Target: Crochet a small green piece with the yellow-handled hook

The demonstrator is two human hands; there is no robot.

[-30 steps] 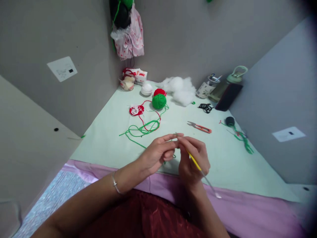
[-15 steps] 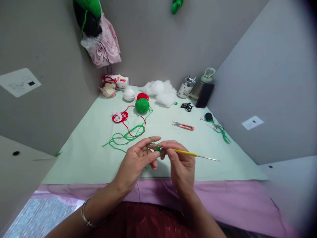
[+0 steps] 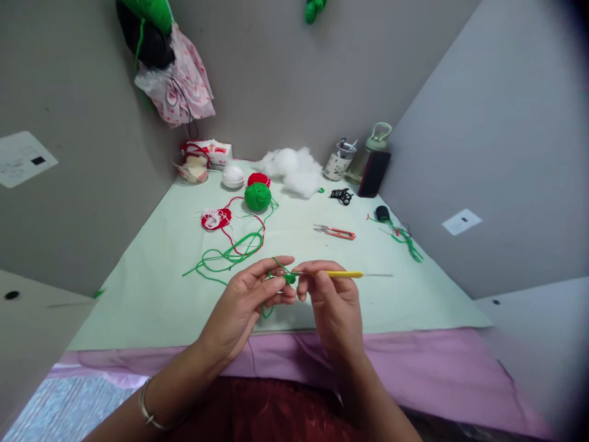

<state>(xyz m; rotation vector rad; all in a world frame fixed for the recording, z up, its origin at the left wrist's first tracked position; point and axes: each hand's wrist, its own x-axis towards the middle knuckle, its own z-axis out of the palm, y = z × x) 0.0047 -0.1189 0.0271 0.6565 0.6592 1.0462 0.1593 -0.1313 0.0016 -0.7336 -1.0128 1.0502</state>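
Observation:
My left hand (image 3: 246,294) pinches a small green crochet piece (image 3: 289,278), with green yarn running up over its raised index finger and a loop hanging below. In my right hand (image 3: 334,301) is a yellow-handled crochet hook (image 3: 345,274), held nearly level between thumb and fingers. The hook's left tip meets the green piece; its other thin metal end points right. Loose green yarn (image 3: 234,250) lies in coils on the table beyond my left hand. Behind it sits a green yarn ball (image 3: 257,196).
Orange thread snips (image 3: 335,232) lie beyond my right hand. Farther back are white stuffing (image 3: 294,172), black scissors (image 3: 341,196), a pen holder (image 3: 339,162), a bottle (image 3: 363,159) and a dark phone (image 3: 374,174). A red piece with white yarn (image 3: 215,219) lies left.
The crochet hook has turned from slanting down at its right end to nearly level. The whole view has shifted slightly, and both hands stay close together.

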